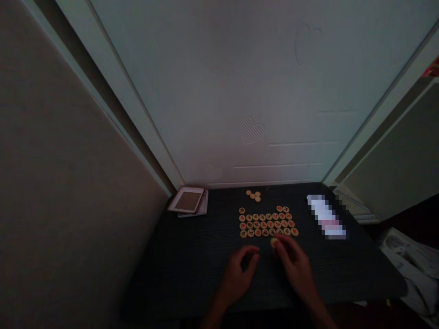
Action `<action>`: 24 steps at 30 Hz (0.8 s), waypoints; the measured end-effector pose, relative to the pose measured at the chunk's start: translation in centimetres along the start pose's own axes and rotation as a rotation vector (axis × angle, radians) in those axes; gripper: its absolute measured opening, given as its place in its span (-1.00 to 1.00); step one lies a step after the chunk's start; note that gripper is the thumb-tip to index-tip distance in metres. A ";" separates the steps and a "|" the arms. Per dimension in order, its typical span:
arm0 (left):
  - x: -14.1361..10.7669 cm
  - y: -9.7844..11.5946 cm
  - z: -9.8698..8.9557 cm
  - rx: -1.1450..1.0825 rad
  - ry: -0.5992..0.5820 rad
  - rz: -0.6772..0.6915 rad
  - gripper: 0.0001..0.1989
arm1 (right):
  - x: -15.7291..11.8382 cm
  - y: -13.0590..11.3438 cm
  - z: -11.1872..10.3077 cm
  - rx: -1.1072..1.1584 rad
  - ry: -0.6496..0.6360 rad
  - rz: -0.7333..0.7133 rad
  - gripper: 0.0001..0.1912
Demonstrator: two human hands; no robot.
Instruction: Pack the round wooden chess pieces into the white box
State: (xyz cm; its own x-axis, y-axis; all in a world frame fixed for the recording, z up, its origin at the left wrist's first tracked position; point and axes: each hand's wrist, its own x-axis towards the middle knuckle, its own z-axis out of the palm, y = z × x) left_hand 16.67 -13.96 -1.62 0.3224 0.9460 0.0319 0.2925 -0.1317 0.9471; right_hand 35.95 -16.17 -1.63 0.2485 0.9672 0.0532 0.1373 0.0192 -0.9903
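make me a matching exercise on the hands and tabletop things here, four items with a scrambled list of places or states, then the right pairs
1. left hand
2. right hand
3. small disc cluster
4. overlapping flat objects

A. table's far-left corner
B. pinching a disc
C. thumb and fingers apart
D. beyond the disc rows

Pairs: 1-C, 2-B, 3-D, 4-A

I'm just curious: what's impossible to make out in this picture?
All in the head view:
- Marking on the held disc: too small, partly covered by the right hand.
- Pale object at right: obscured by pixelation.
- Lower flat item at left: mostly hidden beneath the upper one.
- Red thing: cut off by the right edge.
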 end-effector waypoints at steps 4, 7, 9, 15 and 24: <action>0.0 0.1 0.0 0.026 -0.020 0.039 -0.79 | 5.5 -3.1 -0.7 -0.089 -0.036 -0.167 -0.56; -0.1 0.2 -0.1 0.030 -0.022 0.066 -0.81 | 10.4 -4.6 0.2 -0.237 -0.217 -0.210 -0.57; -0.2 0.2 -0.1 0.031 -0.027 0.069 -0.81 | 13.3 -4.7 1.3 -0.299 -0.289 -0.216 -0.64; -0.5 -0.2 -0.2 0.056 -0.038 0.093 -0.82 | 18.2 -3.2 4.1 -0.554 -0.458 -0.205 -0.86; -0.6 -0.1 -0.4 0.046 -0.085 0.118 -0.80 | 19.7 -1.4 5.7 -0.779 -0.499 -0.181 -0.89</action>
State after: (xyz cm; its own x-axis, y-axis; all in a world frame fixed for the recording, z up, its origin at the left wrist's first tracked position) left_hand 16.07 -14.36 -1.58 0.4317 0.8948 0.1135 0.2883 -0.2561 0.9226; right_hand 35.20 4.25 0.07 -0.2541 0.9663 -0.0417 0.7811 0.1796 -0.5980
